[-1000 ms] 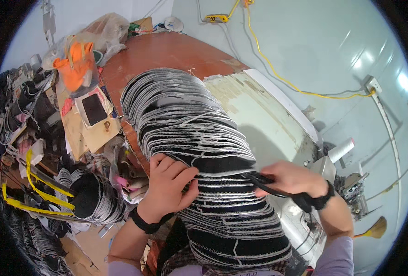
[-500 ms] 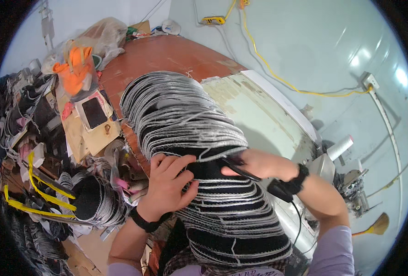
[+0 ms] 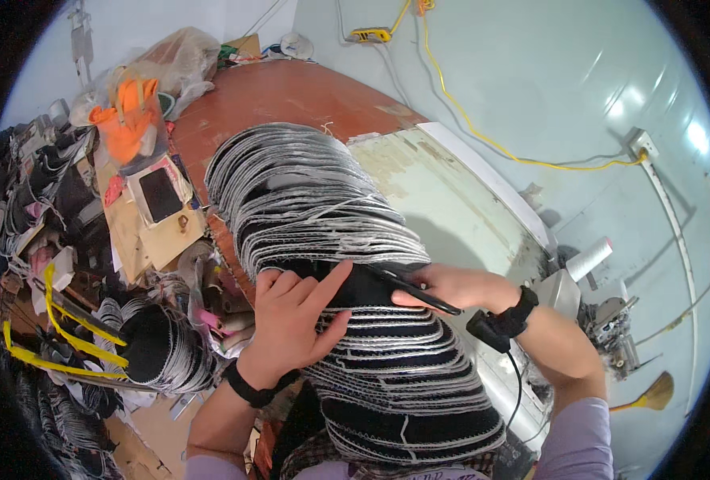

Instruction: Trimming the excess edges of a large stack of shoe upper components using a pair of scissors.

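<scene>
Black cloth pieces with white stitched edges (image 3: 323, 204) lie in a long, leaning row, from the red-brown table (image 3: 299, 90) down toward me. My left hand (image 3: 292, 322) rests on the left side of the row, with its fingers spread apart. My right hand (image 3: 463, 290) is curled around black scissors (image 3: 439, 304), just beside my left pointing finger, over a black piece.

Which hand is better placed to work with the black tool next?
Probably the right hand: it holds the black tool over the stack of black pieces. The left hand lies on the stack, index finger extended, with no tool visible in it.
</scene>
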### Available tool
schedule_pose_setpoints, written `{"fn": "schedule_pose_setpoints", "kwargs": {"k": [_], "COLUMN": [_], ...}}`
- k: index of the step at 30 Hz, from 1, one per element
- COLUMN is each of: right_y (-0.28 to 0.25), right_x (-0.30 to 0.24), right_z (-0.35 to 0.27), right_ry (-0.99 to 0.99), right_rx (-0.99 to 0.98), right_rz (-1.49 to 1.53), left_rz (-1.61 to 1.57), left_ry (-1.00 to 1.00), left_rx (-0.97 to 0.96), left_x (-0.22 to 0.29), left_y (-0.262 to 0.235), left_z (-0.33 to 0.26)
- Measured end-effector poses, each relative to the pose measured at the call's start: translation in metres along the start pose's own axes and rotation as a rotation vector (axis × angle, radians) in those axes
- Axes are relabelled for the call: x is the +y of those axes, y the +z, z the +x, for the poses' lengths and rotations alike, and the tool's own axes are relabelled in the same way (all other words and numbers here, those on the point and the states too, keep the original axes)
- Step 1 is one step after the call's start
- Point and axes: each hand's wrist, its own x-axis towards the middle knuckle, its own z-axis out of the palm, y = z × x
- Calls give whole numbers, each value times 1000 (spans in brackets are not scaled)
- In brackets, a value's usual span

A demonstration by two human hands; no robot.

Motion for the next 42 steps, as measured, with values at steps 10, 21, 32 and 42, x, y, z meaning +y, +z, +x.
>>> {"fn": "schedule_pose_setpoints", "kwargs": {"k": [10, 21, 32, 42], "right_y": [-24, -3, -22, -13], "right_x": [30, 6, 2, 1], "right_z": [-110, -14, -14, -54], "right_ry": [-40, -6, 78, 8], "right_rx": [-104, 78, -250, 85], "right_rz": [143, -28, 24, -140], "left_rz": [-26, -43, -73, 88], "left_ry": [-22, 35, -65, -35], "left_rx": [44, 92, 94, -3], "left_x": [-2, -9, -3, -3], "left_y": [5, 3, 2, -3], "left_z": [-5, -9, -5, 3]}}
